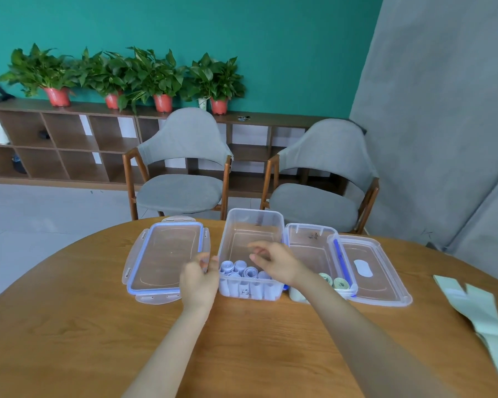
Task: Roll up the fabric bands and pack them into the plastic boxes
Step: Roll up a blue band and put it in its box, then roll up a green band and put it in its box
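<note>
Surface: round wooden tabletop (69, 326); all task items sit toward its far edge, save the loose bands at the right edge.
Centre box: clear rectangular plastic box (252, 225), open, long axis running from near edge to far edge.
Contents: rolled pale lilac fabric bands (249, 272) stand on end in a row against the box's near wall; the far part of the box shows bare floor.
Left hand: left hand (199, 280) at the box's near-left corner, fingers loosely curled, tips at the left wall; it appears to hold nothing, though contact with the wall cannot be confirmed.
Right hand: right hand (273, 261) above the box, just beyond the lilac rolls, fingers relaxed and part-spread, empty; blurred.
Key relation: the rolls lie directly below and slightly nearer than the right fingertips, between the two hands; the right hand is closer.
Right box: second clear plastic box (311, 239), touching the centre box, holds pale green fabric rolls (335, 281) at its near end.
Lids: blue-sealed clear lid (167, 254) left of the centre box; second clear lid (371, 271) right of the boxes.
Outstanding: unrolled pale green fabric bands (480, 308) at the right edge, well apart from both hands.
Assessment: lilac packing likely complete; green bands remain.
</note>
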Demonstrator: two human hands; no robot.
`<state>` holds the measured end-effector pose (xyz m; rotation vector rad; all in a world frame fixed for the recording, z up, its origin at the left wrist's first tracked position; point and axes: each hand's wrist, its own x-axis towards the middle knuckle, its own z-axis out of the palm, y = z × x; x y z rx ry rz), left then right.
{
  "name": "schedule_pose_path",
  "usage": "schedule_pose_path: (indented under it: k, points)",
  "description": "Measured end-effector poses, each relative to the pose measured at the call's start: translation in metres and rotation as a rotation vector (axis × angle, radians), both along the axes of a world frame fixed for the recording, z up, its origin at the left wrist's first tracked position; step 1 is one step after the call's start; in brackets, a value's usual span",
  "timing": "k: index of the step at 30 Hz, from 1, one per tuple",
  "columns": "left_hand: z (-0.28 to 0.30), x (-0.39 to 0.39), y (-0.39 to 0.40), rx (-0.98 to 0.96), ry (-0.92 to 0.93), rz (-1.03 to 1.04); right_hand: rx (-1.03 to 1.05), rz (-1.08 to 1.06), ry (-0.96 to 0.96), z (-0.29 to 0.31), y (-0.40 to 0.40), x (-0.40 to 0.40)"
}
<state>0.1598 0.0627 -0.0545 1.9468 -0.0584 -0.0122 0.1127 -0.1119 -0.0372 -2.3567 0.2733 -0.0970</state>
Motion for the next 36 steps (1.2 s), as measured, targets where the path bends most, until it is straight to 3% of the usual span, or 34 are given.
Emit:
schedule_pose_path:
  k: [4,8,17,23,29,36]
  points:
    - [0.018,-0.021,-0.012,0.174,-0.25,0.044,-0.053,-0.093,-0.157,0.019,-0.009,-0.043]
    - [0.038,-0.064,-0.049,0.136,-0.369,-0.096,-0.071,-0.214,-0.23,0.032,-0.034,-0.11]
    - [0.015,-0.212,-0.162,0.088,-0.309,-0.591,-0.06,-0.556,-0.225,0.01,-0.122,-0.299]
    - [-0.025,-0.29,-0.205,0.27,-0.227,-0.867,-0.092,-0.84,-0.149,-0.027,-0.172,-0.388]
    - [-0.048,-0.328,-0.236,0.309,-0.371,-1.016,-0.079,-1.027,-0.061,-0.054,-0.226,-0.41]
    - [-0.051,-0.35,-0.247,0.357,-0.557,-1.419,-0.098,-1.009,0.04,-0.069,-0.281,-0.392]
